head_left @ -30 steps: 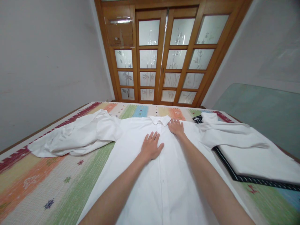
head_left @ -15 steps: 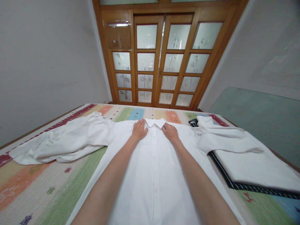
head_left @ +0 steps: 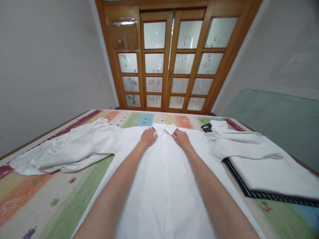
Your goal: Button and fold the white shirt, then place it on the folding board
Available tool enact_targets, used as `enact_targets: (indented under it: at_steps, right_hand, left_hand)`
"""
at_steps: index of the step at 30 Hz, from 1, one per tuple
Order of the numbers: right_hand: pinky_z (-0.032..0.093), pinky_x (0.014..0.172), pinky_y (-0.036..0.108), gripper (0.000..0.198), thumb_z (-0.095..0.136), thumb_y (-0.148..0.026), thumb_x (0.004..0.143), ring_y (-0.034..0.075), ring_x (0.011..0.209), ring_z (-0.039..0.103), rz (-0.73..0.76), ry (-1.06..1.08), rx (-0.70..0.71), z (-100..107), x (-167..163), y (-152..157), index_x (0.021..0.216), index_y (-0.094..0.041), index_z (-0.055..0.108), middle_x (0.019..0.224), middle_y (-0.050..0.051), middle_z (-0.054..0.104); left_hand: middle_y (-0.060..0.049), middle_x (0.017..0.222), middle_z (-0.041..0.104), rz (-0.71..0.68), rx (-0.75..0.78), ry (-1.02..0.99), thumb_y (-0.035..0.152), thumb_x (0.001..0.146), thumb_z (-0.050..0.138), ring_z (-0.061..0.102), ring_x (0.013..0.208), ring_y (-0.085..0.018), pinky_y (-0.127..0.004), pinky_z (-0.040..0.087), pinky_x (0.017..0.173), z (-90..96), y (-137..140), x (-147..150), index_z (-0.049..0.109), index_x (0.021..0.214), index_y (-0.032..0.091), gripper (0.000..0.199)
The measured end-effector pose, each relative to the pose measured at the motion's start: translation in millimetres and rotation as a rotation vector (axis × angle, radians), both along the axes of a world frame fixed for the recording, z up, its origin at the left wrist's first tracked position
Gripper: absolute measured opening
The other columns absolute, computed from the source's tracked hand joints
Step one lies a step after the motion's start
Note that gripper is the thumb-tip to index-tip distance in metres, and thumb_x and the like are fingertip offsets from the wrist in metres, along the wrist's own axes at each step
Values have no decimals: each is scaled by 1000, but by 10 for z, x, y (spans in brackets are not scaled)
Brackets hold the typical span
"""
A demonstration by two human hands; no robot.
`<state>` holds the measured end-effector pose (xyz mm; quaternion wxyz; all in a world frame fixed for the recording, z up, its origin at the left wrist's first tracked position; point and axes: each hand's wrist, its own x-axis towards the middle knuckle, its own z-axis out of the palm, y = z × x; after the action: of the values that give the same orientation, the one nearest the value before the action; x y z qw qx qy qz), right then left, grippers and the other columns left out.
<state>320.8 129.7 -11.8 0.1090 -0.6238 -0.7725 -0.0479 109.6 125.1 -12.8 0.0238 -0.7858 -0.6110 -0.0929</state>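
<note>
A white button-up shirt (head_left: 152, 186) lies spread front side up, with its collar (head_left: 159, 128) at the far end and its button placket running down the middle. At the collar's left point, my left hand (head_left: 149, 136) has its fingers bent and closed on the collar edge. My right hand (head_left: 181, 137) pinches the right collar point with curled fingers. Both forearms reach over the shirt's front. The left sleeve (head_left: 74, 146) stretches out, wrinkled, to the left. Over on the right, the other sleeve (head_left: 244, 146) rests partly across folded cloth.
Folded white cloth (head_left: 276, 174) lies on black striped cloth (head_left: 261, 195) at the right. A colourful striped bedspread (head_left: 50, 205) lies under everything. Beyond its far edge stand wooden doors with glass panes (head_left: 165, 63). A pale green panel (head_left: 274, 116) leans at the right wall.
My left hand's fingers have drawn back from the collar's side and bent at its point. The right hand stays at its collar point. The view has tilted slightly.
</note>
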Motion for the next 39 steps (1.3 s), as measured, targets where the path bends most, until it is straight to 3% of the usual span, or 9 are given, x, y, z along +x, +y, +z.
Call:
enact_targets:
  at_steps: [5,10,13,17,23,30,34,39]
  right_hand:
    - [39,102,33,43,30,-23,99,24,125,54,29,-8,-34,-9,8,25,132,-14,56,137,15,58]
    - [23,115,46,53,24,-33,101,26,144,29,-34,25,-117,-42,26,39,147,-12,41,154,14,38]
    - [18,117,47,63,20,-44,101,27,147,21,-115,52,-167,-56,47,49,151,-7,33,157,18,31]
    - [12,119,46,66,14,-47,101,25,149,14,-99,35,-235,-63,121,46,154,-10,25,161,13,24]
    - [11,119,45,73,16,-58,98,25,150,11,-70,-36,-271,-96,416,-5,156,-15,20,164,9,13]
    - [15,118,44,70,11,-47,99,27,149,16,-307,-47,-241,-156,869,-52,155,-7,22,163,13,14]
    - [13,119,43,77,13,-53,97,29,148,17,-392,-28,-238,-168,908,-58,154,-3,20,162,17,15]
    - [9,119,45,91,16,-69,91,33,149,13,-423,4,-233,-166,842,-70,155,-3,18,163,16,12]
  left_hand:
    - [-11,161,25,-5,-153,6,40,99,22,20,149,-25,-46,17,119,-9,100,-8,29,151,13,59]
    - [-5,162,19,49,-188,-18,49,98,18,14,150,-26,-50,12,120,2,95,-58,25,154,22,62]
    - [-3,163,16,124,-203,-21,51,98,15,13,150,-26,-50,11,121,3,82,-189,23,155,23,64]
    - [-3,163,14,213,-214,22,52,98,13,12,150,-24,-46,12,121,10,65,-446,23,155,21,66]
    - [-5,163,16,244,-201,66,47,99,11,14,150,-22,-48,15,121,38,-10,-688,22,156,20,63]
    - [-5,163,16,244,-188,60,45,99,13,13,150,-23,-47,14,121,43,-44,-740,24,155,17,64]
    - [-3,164,14,267,-196,39,45,99,13,12,150,-26,-47,13,121,29,-54,-763,23,155,18,64]
    - [-3,163,16,294,-198,43,44,98,16,13,150,-29,-52,15,120,66,-56,-753,24,155,22,62]
